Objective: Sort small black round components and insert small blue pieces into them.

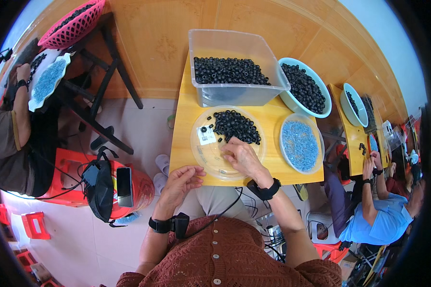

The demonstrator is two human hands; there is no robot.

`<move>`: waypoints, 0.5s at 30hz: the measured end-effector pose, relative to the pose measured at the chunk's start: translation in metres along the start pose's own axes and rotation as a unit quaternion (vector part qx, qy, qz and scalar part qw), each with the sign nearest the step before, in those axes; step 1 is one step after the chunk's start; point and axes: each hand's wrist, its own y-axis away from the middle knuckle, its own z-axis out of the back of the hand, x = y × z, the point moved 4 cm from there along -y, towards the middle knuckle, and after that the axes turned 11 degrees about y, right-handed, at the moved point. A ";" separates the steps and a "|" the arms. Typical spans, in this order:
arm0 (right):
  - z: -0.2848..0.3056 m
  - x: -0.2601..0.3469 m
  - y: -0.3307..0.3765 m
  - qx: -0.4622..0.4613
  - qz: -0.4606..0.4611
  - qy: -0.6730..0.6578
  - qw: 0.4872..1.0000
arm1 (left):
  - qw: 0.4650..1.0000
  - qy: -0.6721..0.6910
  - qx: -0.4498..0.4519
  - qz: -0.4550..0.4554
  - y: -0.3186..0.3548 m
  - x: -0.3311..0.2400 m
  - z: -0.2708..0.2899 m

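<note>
My left hand (181,182) hovers at the table's front edge, its fingers bent together; whatever sits between the fingertips is too small to make out. Over the round clear plastic lid (207,160), my right hand (245,159) reaches down with curled fingers close together, and its fingertips are partly hidden. Just beyond those fingers lies a pile of small black ring-shaped beads (237,125) on the lid. A few loose beads and a white printed label (206,136) are left of the pile. Each wrist wears a black strap device.
Behind the lid stands a clear plastic bin (227,91) of black beads, beside a pale blue basin (305,88) of more. A round tray (301,143) of small blue clear pieces is at right. People work at tables on both sides; a red stool (64,167) stands left.
</note>
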 end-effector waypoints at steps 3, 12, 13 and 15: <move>-0.006 0.015 -0.005 -0.028 0.045 0.030 0.998 | 1.000 -0.001 0.002 0.004 -0.002 0.001 0.000; -0.022 0.025 -0.020 0.046 0.085 0.067 0.993 | 1.000 0.000 -0.001 -0.017 0.002 0.001 0.005; -0.021 0.023 -0.019 0.051 0.082 0.078 0.992 | 1.000 0.008 -0.002 -0.012 0.002 0.001 0.007; -0.012 0.022 -0.016 0.031 0.063 0.074 0.995 | 1.000 0.019 -0.003 -0.008 0.003 0.002 0.008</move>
